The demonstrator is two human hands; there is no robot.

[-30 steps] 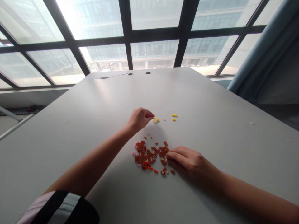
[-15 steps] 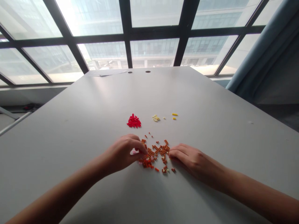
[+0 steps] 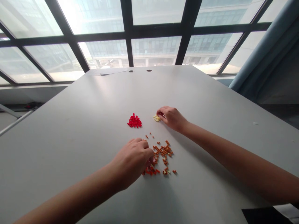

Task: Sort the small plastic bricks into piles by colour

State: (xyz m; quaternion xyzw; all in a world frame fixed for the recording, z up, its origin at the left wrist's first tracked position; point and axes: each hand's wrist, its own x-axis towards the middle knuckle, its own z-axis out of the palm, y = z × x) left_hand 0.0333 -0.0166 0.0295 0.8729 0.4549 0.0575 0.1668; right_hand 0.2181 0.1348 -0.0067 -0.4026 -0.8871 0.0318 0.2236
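Observation:
Small brown building bricks (image 3: 163, 150) lie scattered on the table, with orange-red bricks (image 3: 152, 171) along their near left side. My left hand (image 3: 136, 157) is over the left part of this heap, fingers curled down into it; whatever its fingertips grip is hidden. Farther back, my right hand (image 3: 171, 117) has its thumb and fingers closed at the right side of a pale yellow brick pile (image 3: 156, 118). Anything between those fingertips is too small to make out. A red brick pile (image 3: 134, 121) sits left of it, touched by neither hand.
The white table (image 3: 105, 109) stretches back to large windows (image 3: 154, 49). Papers (image 3: 109, 72) lie at its far edge beside two round holes. A blue curtain (image 3: 263, 59) hangs at right. A dark and white object (image 3: 268, 214) shows at bottom right.
My right hand has gone from the brown bricks up to the pale yellow pile, now covering the yellow pieces there. My left hand has shifted slightly right and turned down over the heap.

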